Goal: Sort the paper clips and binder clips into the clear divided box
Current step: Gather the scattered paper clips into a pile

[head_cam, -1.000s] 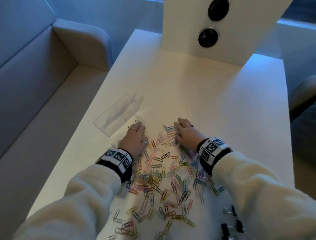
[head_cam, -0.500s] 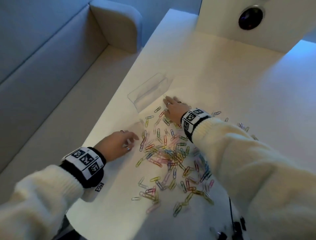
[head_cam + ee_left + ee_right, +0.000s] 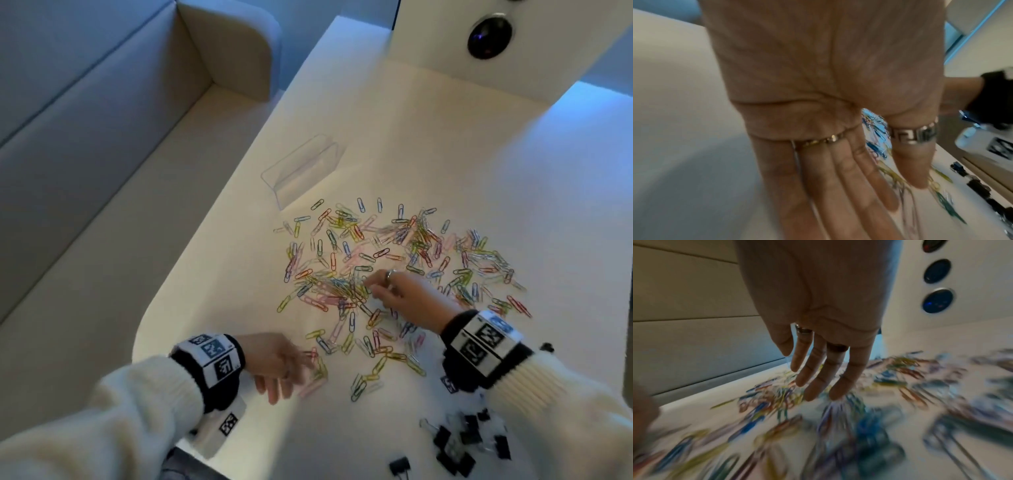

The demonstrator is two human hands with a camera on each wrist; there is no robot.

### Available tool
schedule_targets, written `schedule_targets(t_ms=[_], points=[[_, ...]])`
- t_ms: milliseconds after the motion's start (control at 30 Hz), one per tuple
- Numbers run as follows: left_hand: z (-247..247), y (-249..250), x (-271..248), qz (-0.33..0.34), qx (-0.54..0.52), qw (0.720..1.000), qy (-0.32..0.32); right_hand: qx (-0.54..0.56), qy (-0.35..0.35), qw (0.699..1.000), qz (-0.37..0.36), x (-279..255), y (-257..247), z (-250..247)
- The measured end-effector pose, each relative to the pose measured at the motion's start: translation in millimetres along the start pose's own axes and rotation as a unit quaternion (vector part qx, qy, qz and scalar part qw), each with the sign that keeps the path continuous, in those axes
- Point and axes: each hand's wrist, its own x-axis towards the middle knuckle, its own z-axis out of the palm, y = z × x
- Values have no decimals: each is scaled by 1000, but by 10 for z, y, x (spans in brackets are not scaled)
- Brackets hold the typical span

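Observation:
Several coloured paper clips lie spread over the middle of the white table. Black binder clips sit in a loose group at the near right edge. The clear divided box stands beyond the pile, near the table's left edge. My right hand hovers over the pile's centre with straight fingers that hold nothing. My left hand lies at the pile's near left rim, its fingers extended flat over a few clips.
A grey sofa runs along the table's left side. A white upright panel with dark round sockets stands at the far end. The table's left edge curves close to my left hand.
My right hand has pulled back from beside the clear box to the middle of the pile. My left hand has shifted toward the pile's near left rim. The clips lie spread wider.

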Motion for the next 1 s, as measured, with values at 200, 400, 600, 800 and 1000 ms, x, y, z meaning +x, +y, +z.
schedule_targets(t_ms=[200,400,600,800,1000], points=[[-58,204,-20,92,-112,989,40,80,-86,993,30,-518,144,323],[253,165,171,61,-95,992,-61,113,-249,959,79,-538,166,700],[-97,345,160,187,-127,958,178,223,-3,973,65,-473,240,431],[-395,176,435,52,-3,845,532,138,295,918,227,-488,791,-52],[-492,494,554,-5,96,855,509,73,214,906,359,-245,1064,-237]])
